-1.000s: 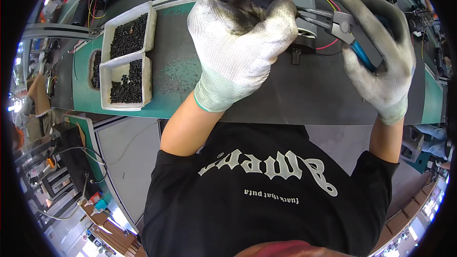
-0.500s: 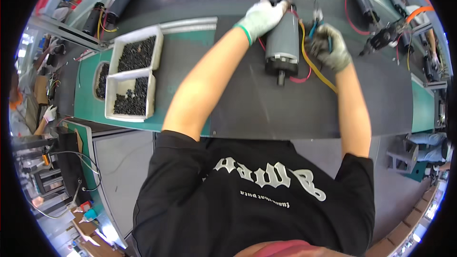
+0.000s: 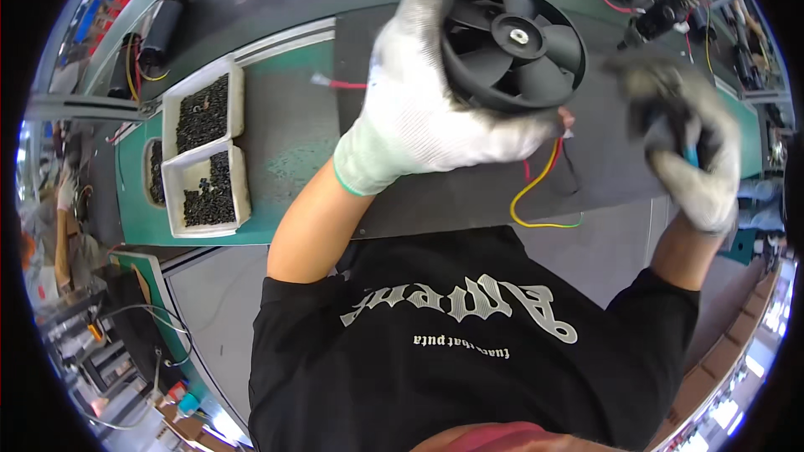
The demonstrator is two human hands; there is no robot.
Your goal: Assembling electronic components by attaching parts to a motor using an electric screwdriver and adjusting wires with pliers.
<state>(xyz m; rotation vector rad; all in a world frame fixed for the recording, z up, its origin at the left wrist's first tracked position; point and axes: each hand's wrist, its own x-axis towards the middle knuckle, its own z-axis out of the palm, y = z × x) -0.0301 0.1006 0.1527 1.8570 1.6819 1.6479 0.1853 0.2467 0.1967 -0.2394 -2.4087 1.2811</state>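
Observation:
My left hand, in a white knit glove, grips a motor from the side and holds it up, its round black fan facing me. The motor's grey body is hidden behind the fan and the hand. A yellow wire with a green end hangs below it, beside short red and black wires. To the left, a red lead with a pale connector sticks out. My right hand, in a stained glove, is closed around a hand tool with a teal handle; motion blurs the tool's dark head, and it is apart from the fan.
Two white bins of small black parts stand on the green mat at the left. More motors lie across the bench, one at the far left. A black clamp-like fixture is at the far right. Other people work at both sides.
My left hand has lifted the motor off the bench and tipped it up, so the fan now faces me. My right hand has moved right and nearer with the tool.

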